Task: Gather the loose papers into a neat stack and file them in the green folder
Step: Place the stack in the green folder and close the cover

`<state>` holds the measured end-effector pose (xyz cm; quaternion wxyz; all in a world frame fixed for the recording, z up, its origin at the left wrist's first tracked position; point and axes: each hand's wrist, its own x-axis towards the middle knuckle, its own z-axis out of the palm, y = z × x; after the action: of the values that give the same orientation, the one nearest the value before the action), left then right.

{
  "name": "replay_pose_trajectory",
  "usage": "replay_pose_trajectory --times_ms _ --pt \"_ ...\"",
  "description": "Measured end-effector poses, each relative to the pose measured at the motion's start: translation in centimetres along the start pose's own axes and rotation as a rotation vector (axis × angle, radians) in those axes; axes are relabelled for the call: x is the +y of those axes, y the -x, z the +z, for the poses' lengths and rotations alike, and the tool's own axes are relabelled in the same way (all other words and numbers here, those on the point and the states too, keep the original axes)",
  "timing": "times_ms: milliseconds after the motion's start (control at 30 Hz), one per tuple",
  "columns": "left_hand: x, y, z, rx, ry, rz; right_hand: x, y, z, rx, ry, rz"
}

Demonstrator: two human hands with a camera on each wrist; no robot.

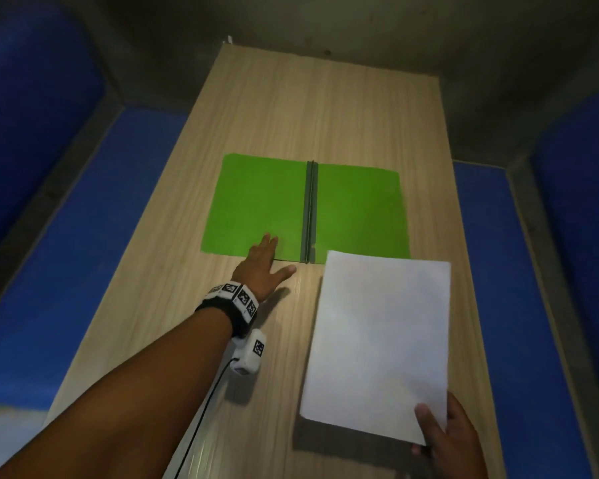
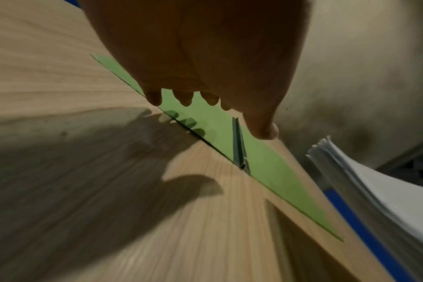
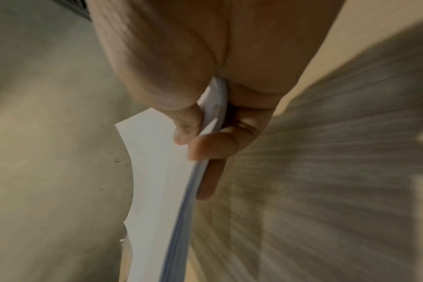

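The green folder (image 1: 357, 209) lies spread flat on the wooden table (image 1: 263, 108), its dark green spine (image 1: 310, 212) running down the middle. My left hand (image 1: 263, 262) hovers flat with straight fingers over the folder's near edge on the left leaf, thumb out toward the spine; in the left wrist view the fingertips (image 2: 184, 99) sit just above the green folder (image 2: 215, 122). My right hand (image 1: 443, 433) pinches the near right corner of a white paper stack (image 1: 377, 344), held above the table just in front of the folder's right leaf. The right wrist view shows thumb and fingers (image 3: 200, 147) clamped on the paper stack (image 3: 157, 190).
Blue padded panels (image 1: 66, 236) flank the table on both sides, with grey floor beyond the far end. A wrist camera and its cable (image 1: 248, 354) hang under my left forearm. Bare wood lies left of the stack and beyond the folder.
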<state>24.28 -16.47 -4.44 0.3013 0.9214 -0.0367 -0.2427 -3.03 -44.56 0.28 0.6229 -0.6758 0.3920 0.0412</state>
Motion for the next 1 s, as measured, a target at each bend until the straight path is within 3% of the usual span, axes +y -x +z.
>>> replay_pose_trajectory --times_ms 67,167,233,367,533,800,900,1000 --pt "-0.8 -0.7 0.6 -0.062 -0.191 -0.011 0.4 0.3 -0.8 0.037 0.024 0.011" --pt "-2.0 0.1 1.1 -0.027 -0.366 0.018 0.3 0.9 -1.6 0.073 0.043 -0.015" --pt "-2.7 1.5 1.4 0.002 -0.483 0.064 0.0 1.5 -1.8 0.078 0.042 -0.009" --pt "-4.5 6.0 2.0 -0.067 -0.627 0.091 0.1 2.5 -1.8 0.066 0.028 0.011" --pt "-7.9 15.2 2.9 -0.107 -0.663 0.224 1.5 3.2 -1.0 0.004 0.022 0.02" --pt "-13.8 27.7 4.7 -0.319 -0.63 0.178 4.0 4.3 0.6 -0.097 0.182 0.036" --pt "-15.6 29.6 4.6 -0.275 -0.609 0.268 5.1 4.5 1.2 -0.119 0.204 0.055" --pt "-17.7 30.2 4.4 -0.125 -0.445 0.328 6.0 4.9 2.2 -0.144 0.216 0.068"
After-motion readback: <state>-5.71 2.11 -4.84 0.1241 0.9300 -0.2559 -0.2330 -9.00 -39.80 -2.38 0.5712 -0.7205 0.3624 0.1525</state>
